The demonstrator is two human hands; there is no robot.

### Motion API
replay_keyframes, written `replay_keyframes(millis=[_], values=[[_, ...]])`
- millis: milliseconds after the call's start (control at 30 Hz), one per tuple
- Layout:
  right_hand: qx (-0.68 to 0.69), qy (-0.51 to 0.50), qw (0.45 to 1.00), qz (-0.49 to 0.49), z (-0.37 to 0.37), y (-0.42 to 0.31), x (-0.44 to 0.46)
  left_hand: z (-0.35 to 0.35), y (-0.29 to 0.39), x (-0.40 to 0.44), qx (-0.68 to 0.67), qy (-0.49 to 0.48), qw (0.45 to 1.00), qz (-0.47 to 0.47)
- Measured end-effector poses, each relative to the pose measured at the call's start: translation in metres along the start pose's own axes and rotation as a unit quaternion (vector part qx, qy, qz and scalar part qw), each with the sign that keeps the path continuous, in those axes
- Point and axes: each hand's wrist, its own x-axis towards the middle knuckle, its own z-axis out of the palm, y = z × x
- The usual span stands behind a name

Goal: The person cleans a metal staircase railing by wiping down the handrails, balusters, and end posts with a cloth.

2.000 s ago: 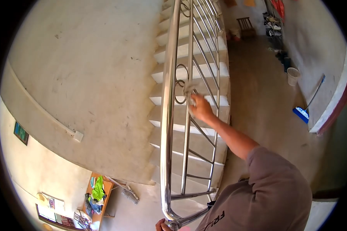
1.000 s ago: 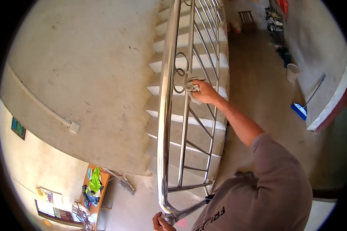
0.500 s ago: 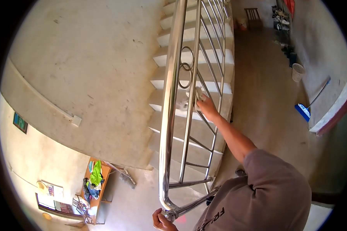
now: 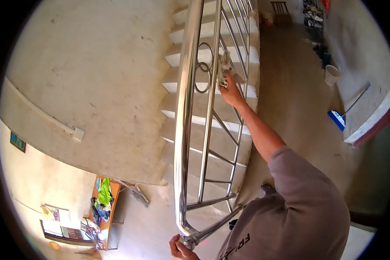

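One crumpled, pale grey cloth (image 4: 224,71) is at the slanting bars of the polished silver metal stair railing (image 4: 182,151), near its interlocked rings. The right hand (image 4: 231,94) holds it bunched, probably so it stays compact among the narrow gaps. The left hand (image 4: 180,248) is closed around the round metal knob (image 4: 189,242) at the railing's near end, seemingly to steady the reach. Left of the railing, a brown wooden desk (image 4: 115,187) carries a bright green garment (image 4: 104,193); right of it, a blue-headed broom (image 4: 337,121) leans on the wall, apparently for support, near a white lattice basket (image 4: 332,75).
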Motion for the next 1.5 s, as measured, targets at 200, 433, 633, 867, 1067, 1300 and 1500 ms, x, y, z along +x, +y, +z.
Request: replay_keyframes(millis=[200,433,633,867,1067,1300,1500], values=[[-0.187,-0.113,0.965,0.145,-0.021,0.113,-0.085,0.002,0.007,0.006,-0.034,0.010,0.999,-0.007],[0.138,-0.181,0.819,0.527,-0.058,0.079,-0.253,0.000,0.011,0.014,-0.020,-0.002,1.000,-0.007],[0.250,-0.089,0.878,0.398,0.023,-0.064,-0.203,-0.005,0.004,0.014,-0.041,-0.029,0.999,-0.004],[-0.224,-0.360,0.882,0.206,0.016,-0.099,-0.299,-0.009,0.007,0.021,-0.067,-0.075,0.995,0.012],[0.047,-0.525,0.657,0.539,-0.106,-0.118,-0.432,-0.014,0.005,0.023,-0.101,-0.104,0.989,0.020],[-0.145,-0.591,0.651,0.454,-0.178,-0.137,-0.487,-0.003,-0.012,0.020,-0.122,-0.088,0.988,0.029],[-0.028,-0.544,0.709,0.448,-0.208,-0.201,-0.516,-0.011,0.001,0.018,-0.072,-0.094,0.992,0.042]])
